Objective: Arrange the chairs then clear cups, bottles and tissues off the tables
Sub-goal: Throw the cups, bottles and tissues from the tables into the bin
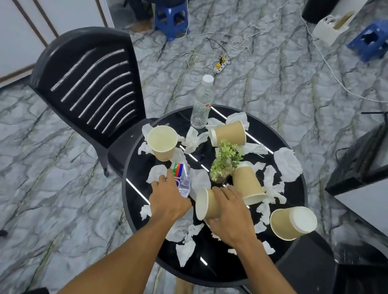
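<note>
Clearing step: right hand (230, 216) grips a tipped paper cup (210, 208) near the table's (221, 269) 6 o'clock, left hand (168, 200) meets the crushed bottle (182, 177) at 9 o'clock, grip unclear; next, lift both clear.

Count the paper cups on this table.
5: upright cup left; tipped cup at back; leaning cup by the plant; lying cup under the right hand; tilted cup at right edge.

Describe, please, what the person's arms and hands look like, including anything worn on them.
Both forearms are bare as far as the picture shows, with no sleeves. The left hand and the right hand are ungloved; no watch, bracelet or ring is visible.
</note>
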### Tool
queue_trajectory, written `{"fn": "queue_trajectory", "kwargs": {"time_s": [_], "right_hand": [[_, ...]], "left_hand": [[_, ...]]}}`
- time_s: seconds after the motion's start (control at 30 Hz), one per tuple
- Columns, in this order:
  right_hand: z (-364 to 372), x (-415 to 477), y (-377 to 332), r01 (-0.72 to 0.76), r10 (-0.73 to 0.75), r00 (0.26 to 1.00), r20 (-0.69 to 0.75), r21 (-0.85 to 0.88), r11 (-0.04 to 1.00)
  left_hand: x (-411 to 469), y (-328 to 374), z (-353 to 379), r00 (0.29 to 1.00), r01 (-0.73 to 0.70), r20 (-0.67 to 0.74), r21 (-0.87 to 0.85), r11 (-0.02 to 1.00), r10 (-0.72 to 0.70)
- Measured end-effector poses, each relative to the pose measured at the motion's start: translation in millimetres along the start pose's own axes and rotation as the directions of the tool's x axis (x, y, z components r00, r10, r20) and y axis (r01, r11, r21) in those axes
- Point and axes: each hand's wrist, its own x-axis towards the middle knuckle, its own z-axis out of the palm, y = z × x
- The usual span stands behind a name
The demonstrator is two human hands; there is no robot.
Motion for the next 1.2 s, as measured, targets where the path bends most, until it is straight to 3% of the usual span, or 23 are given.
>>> {"fn": "queue_trajectory", "kwargs": {"time_s": [0.27, 0.43, 0.57, 0.8, 1.0, 1.2], "right_hand": [[-15, -21, -16, -0.199, 0.214, 0.972, -0.095, 0.149, 0.969], [-20, -49, -60, -0.321, 0.407, 0.899, -0.164, 0.385, 0.865], [-29, -90, -76, -0.381, 0.666, 0.729, -0.155, 0.717, 0.584], [-35, -204, -59, -0.399, 0.893, 0.431, -0.130, 0.860, 0.317], [-31, -334, -37, -0.280, 0.990, 0.091, -0.105, 0.952, 0.127], [-11, -465, -25, -0.169, 0.975, -0.215, -0.048, 0.986, 0.011]], "left_hand": [[-9, -8, -15, 0.989, -0.124, -0.100, -0.149, 0.981, 0.110], [-40, -27, -52, 0.961, -0.244, -0.172, -0.156, 0.957, 0.217], [-77, -49, -64, 0.935, -0.350, -0.123, -0.158, 0.923, 0.334], [-161, -7, -41, 0.789, -0.583, 0.062, -0.233, 0.778, 0.611], [-261, 49, 12, 0.527, -0.750, 0.262, -0.304, 0.587, 0.809], [-370, 72, 73, 0.245, -0.837, 0.419, -0.363, 0.408, 0.874]]}}
